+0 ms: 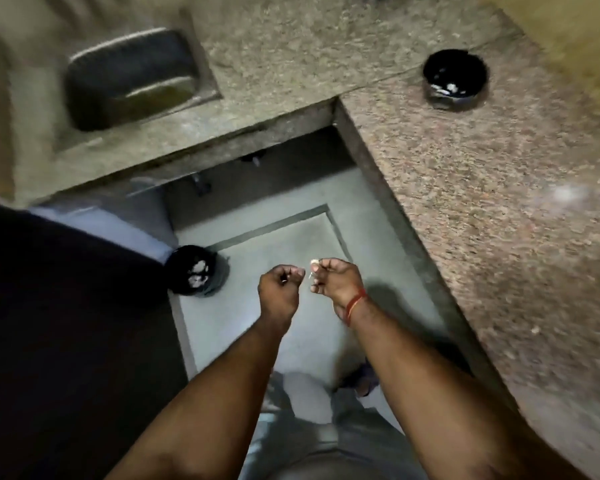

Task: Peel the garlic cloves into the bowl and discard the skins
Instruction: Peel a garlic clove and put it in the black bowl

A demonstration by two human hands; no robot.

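Observation:
Both my hands hang over the floor in front of me, close together. My right hand (pixel 333 282), with a red thread at the wrist, pinches a small pale garlic clove (pixel 314 262) at its fingertips. My left hand (pixel 280 289) is curled just left of it; a tiny pale scrap shows among its fingers, too small to tell what. A black bowl (pixel 455 65) with a few pale pieces inside sits on the counter at the upper right. A black bin (pixel 187 259) holding white skins stands on the floor to the left of my hands.
An L-shaped speckled granite counter (pixel 482 209) runs along the top and right. A steel sink (pixel 132 77) is set into it at the upper left. A dark mass (pixel 56 323) fills the left side. Grey floor (pixel 278 244) lies below my hands.

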